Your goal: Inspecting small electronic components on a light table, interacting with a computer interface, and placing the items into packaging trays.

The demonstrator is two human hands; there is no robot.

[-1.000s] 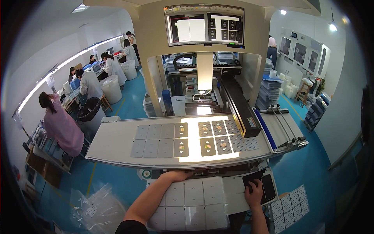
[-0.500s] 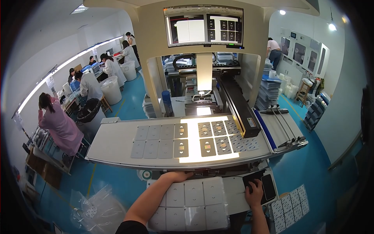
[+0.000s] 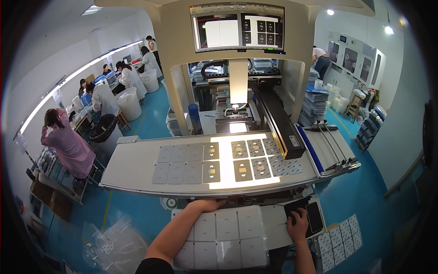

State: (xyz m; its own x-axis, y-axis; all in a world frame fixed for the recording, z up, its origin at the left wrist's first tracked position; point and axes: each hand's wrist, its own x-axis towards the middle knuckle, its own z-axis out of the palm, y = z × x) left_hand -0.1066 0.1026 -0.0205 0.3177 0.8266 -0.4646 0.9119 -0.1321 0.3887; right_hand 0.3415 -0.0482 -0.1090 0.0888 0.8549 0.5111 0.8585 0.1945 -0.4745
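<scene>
My right hand [image 3: 299, 222] rests with curved fingers on a dark computer mouse, mostly hidden under it, on a black pad [image 3: 292, 207]. Just right of that hand lies a black phone [image 3: 314, 217]. My left hand [image 3: 211, 205] reaches to the front edge of the machine bed [image 3: 132, 160], its fingertips hidden there. Below my left hand and beside its forearm lies a clear-wrapped sheet of grey cards [image 3: 227, 227]. On the bed, rows of grey cards [image 3: 175, 173] and patterned cards [image 3: 242, 170] lie flat, partly over a glowing light panel [image 3: 226, 170].
A black gantry beam [image 3: 280, 123] crosses the bed's right side. A monitor [image 3: 237, 28] hangs above. Crumpled clear plastic [image 3: 116, 244] lies lower left, a patterned card sheet [image 3: 340, 242] lower right. A person in pink [image 3: 73, 148] and several others work at left benches.
My hands stay in place. The view has shifted very slightly. The person at the far right bends further forward.
</scene>
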